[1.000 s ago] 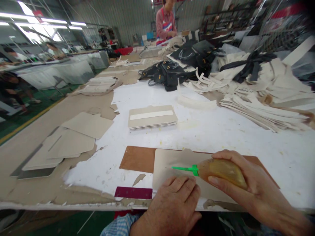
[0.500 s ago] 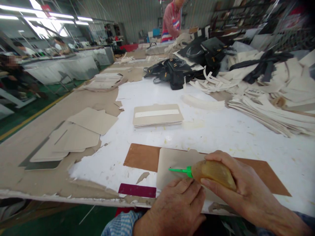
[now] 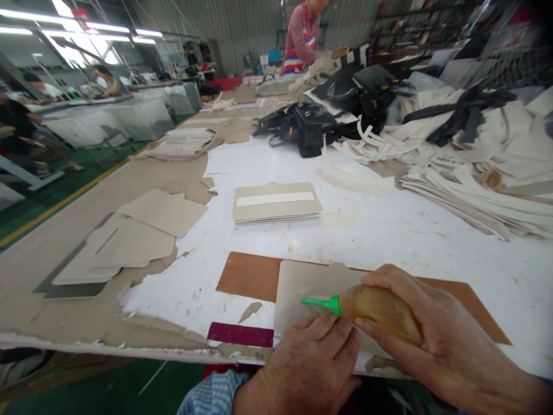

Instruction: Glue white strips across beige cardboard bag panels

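Right hand (image 3: 436, 340) wrapped around the belly of an amber squeeze bottle (image 3: 380, 308), fingers curled along its underside and thumb over the top; the green nozzle (image 3: 322, 302) points left, its tip at or just above a beige card panel (image 3: 311, 285). Left hand (image 3: 309, 360) lies flat on the near edge of that panel, fingers pressed together and extended, pinning it. The panel lies on a brown board (image 3: 246, 276) near the front edge of the white-covered table (image 3: 389, 230). The bottle looks soft-walled and light, likely to yield under grip, so it is best held at mid-body; any glue on it would make it slippery. The panel appears thin, stiff and light, apt to slide unless held down. A stack of like panels (image 3: 276, 203) sits further back
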A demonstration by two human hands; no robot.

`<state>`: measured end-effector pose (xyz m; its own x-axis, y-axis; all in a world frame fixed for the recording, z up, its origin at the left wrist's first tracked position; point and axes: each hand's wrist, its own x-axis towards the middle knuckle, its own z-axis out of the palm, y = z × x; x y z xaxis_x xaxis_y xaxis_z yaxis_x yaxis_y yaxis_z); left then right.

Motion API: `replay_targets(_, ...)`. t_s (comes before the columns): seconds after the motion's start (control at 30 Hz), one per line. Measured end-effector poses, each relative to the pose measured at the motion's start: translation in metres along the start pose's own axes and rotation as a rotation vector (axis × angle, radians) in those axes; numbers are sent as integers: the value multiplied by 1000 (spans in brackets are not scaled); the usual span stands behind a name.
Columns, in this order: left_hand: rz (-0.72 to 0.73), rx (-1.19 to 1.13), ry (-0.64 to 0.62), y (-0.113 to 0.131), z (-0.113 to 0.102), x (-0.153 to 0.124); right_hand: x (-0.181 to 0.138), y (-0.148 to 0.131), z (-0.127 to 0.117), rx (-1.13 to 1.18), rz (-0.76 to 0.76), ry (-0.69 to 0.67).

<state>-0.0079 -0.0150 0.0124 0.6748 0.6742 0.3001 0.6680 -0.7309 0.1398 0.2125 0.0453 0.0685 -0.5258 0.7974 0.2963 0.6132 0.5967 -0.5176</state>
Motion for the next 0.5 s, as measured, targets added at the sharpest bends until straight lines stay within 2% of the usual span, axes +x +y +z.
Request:
replay_targets(0.27,-10,-46,-20,0,2,-1,3,-3,5,6,-30,27)
replay_targets(0.4,-17,-40,-19,-1,3,-1,2,-4,8,59,16,10)
replay_targets(0.5,-6,-33,-28,-2,2,-2,-4,2,7,116,109,78)
